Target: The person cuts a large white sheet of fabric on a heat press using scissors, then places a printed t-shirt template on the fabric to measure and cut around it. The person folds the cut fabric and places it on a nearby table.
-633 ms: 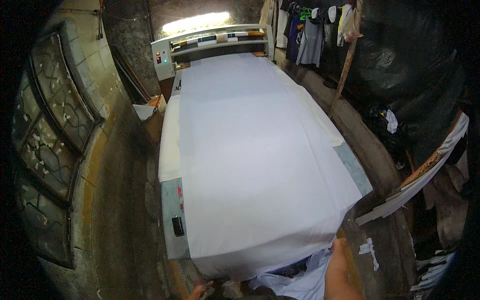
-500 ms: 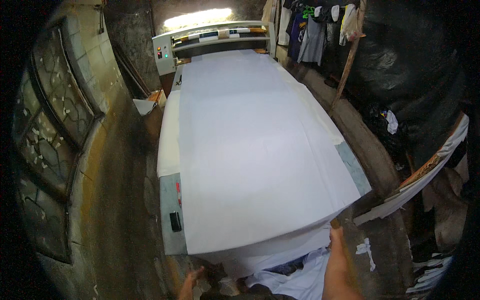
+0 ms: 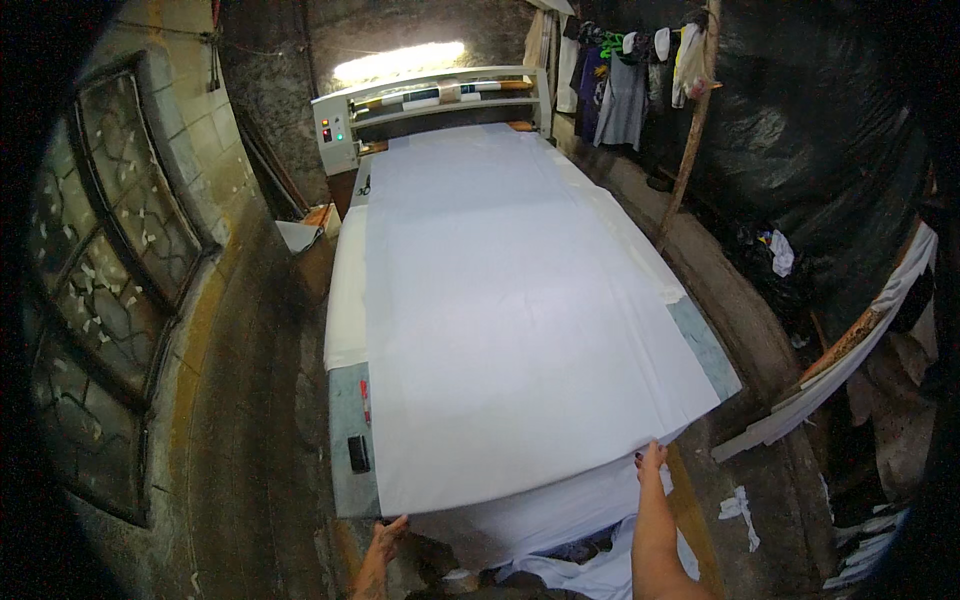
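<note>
A long white fabric sheet (image 3: 500, 330) lies spread over the table and hangs over its near edge. At the sheet's near left corner is my left hand (image 3: 388, 536), its fingers closed on the fabric edge. Further right along the same edge, my right hand (image 3: 650, 461) pinches the fabric near the table's right corner. Below, between my forearms, more white cloth (image 3: 590, 570) hangs in loose folds, partly hidden by the sheet. Thumb and fingertips of both hands are small in view.
At the table's far end stands a roller machine (image 3: 440, 105) with lit buttons. A black rectangular object (image 3: 358, 454) and a red marker (image 3: 366, 402) lie on the table's left margin (image 3: 350, 490). Cloth-draped wood (image 3: 850, 365) is at right; a white scrap (image 3: 738, 512) lies on the floor.
My left hand has risen to the sheet's near left corner and closed on it. My right hand has moved up and slightly left onto the edge. The view has shifted slightly.
</note>
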### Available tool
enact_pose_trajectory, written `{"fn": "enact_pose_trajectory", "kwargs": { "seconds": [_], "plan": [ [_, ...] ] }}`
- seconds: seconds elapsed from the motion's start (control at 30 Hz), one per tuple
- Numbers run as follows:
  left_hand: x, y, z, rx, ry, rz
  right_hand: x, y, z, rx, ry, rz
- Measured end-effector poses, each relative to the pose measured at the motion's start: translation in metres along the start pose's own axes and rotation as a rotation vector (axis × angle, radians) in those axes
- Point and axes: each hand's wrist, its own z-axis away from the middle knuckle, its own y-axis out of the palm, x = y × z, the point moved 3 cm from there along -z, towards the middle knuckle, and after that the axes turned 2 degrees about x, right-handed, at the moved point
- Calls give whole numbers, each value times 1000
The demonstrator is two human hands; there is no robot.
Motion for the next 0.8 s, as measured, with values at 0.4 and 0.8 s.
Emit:
{"fn": "enact_pose_trajectory", "kwargs": {
  "seconds": [0.4, 0.8],
  "plan": [
    [4, 2, 21, -55, -87, -62, -66, -10, -2, -77, -244, 251],
    [123, -189, 86, -193, -182, -739, -288, -86, 136, 1269, -350, 1876]
  ]
}}
